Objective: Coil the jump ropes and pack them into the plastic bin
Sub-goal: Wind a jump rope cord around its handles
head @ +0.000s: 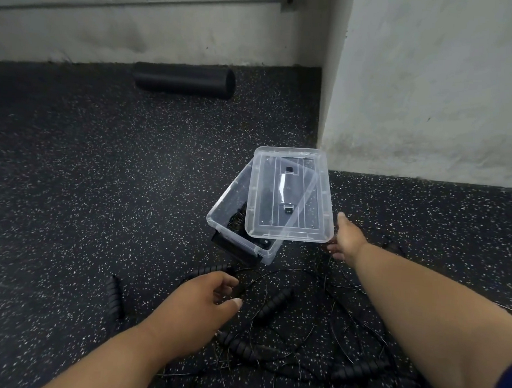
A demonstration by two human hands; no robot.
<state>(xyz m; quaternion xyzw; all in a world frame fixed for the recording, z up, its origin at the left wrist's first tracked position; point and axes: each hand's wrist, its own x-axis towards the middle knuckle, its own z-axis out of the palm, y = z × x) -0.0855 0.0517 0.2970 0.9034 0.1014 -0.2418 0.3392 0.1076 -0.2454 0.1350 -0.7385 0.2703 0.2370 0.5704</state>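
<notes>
Head view, floor-level scene. Clear rectangular plastic bin [241,222] sits on dark speckled rubber floor [102,187], set at an angle, w/ a black latch [232,247] on its near short end. Clear plastic lid [290,195] w/ a central handle lies skewed across the bin's right part, overhanging the rim to the right; bin's left portion is uncovered, some dark coiled cord visible inside at the near left.

Right hand [346,239] reaches to the lid's near right corner: thumb up beside the lid's right edge, fingers [333,248] curled under the corner; whether they actually clamp the lid cannot be told.

Left hand [206,297] hovers low over the floor just in front of the bin, fingers loosely bent and apart, thumb tip forward; thin cord runs beneath the fingertips, contact unclear.

Tangled black jump ropes [287,327] w/ ribbed black handles and thin wire cords lie spread on the floor between and below both forearms, near the bin's front edge, not coiled.

Edges/room: white wall corner [429,98] stands just behind and right of the lid. Open floor extends left of the bin. Black foam roller cylinder [185,80] lies along the far wall base, well apart from the bin.
</notes>
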